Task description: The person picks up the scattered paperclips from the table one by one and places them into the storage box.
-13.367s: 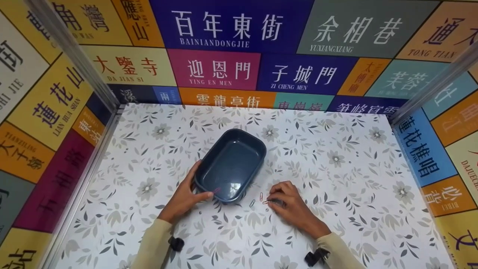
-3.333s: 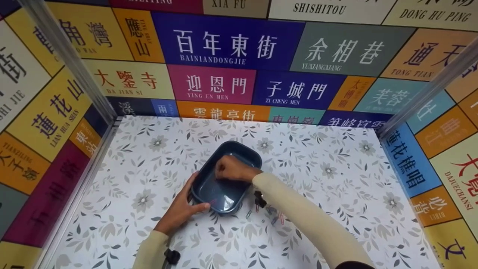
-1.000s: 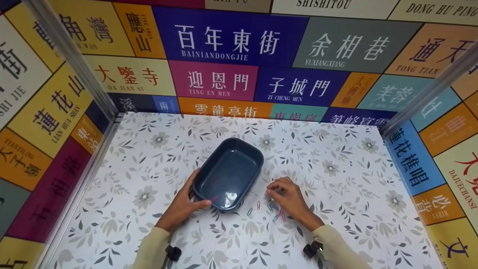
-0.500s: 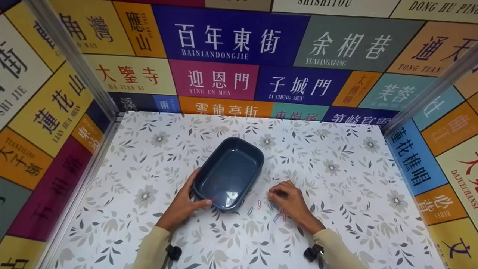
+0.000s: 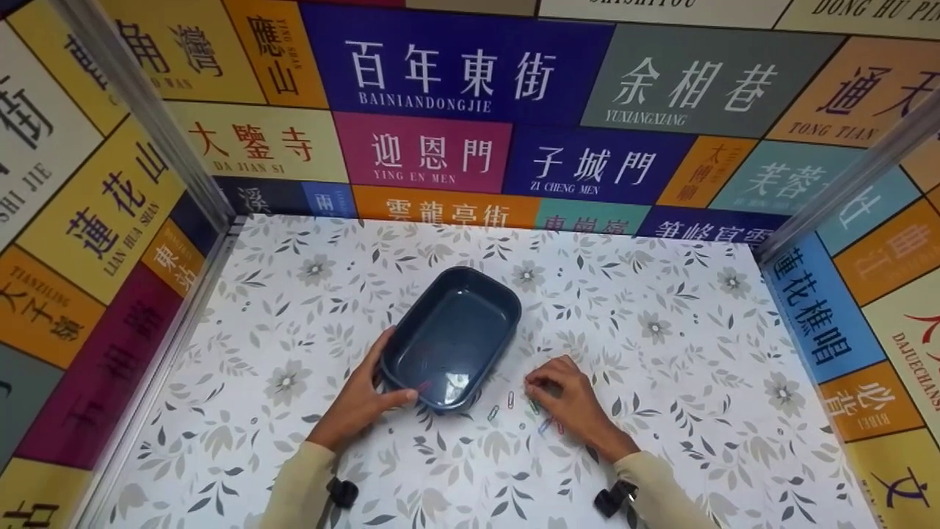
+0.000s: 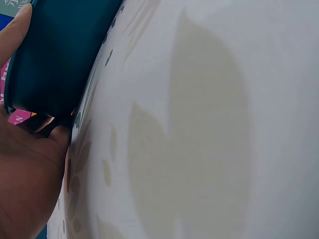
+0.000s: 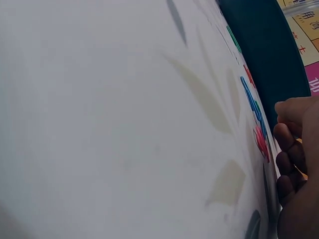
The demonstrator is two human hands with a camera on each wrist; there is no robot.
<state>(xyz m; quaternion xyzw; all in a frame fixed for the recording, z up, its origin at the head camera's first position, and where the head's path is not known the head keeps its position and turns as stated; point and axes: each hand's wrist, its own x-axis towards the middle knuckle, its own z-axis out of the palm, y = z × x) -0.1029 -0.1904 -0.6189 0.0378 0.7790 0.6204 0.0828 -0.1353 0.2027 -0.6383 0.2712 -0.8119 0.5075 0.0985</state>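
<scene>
In the head view, my left hand (image 5: pixel 365 399) grips the near left side of a dark blue rectangular dish (image 5: pixel 411 323), its thumb at the rim. A pinkish paper clip (image 5: pixel 424 386) shows in the dish's near end. To the right, my right hand (image 5: pixel 569 397) is low over the table with curled fingers, thumb and index tips close together; whether a clip is between them is hidden. Around its fingertips lie a red paper clip (image 5: pixel 510 399), green paper clips (image 5: pixel 493 412), and a blue paper clip (image 5: pixel 544 425). The right wrist view shows pink paper clips (image 7: pixel 260 142) beside the curled fingers.
White floral cloth (image 5: pixel 294 316) covers the table. Panels with large printed characters (image 5: pixel 455 73) stand behind it and at both sides. Metal posts (image 5: pixel 158 110) rise at the rear corners. Black wrist cameras (image 5: pixel 342 492) sit on both forearms.
Several seconds ago my right hand was inside the dish; it has since come back to the clips. In the last second its fingertips have drawn closer together. My left hand keeps its grip.
</scene>
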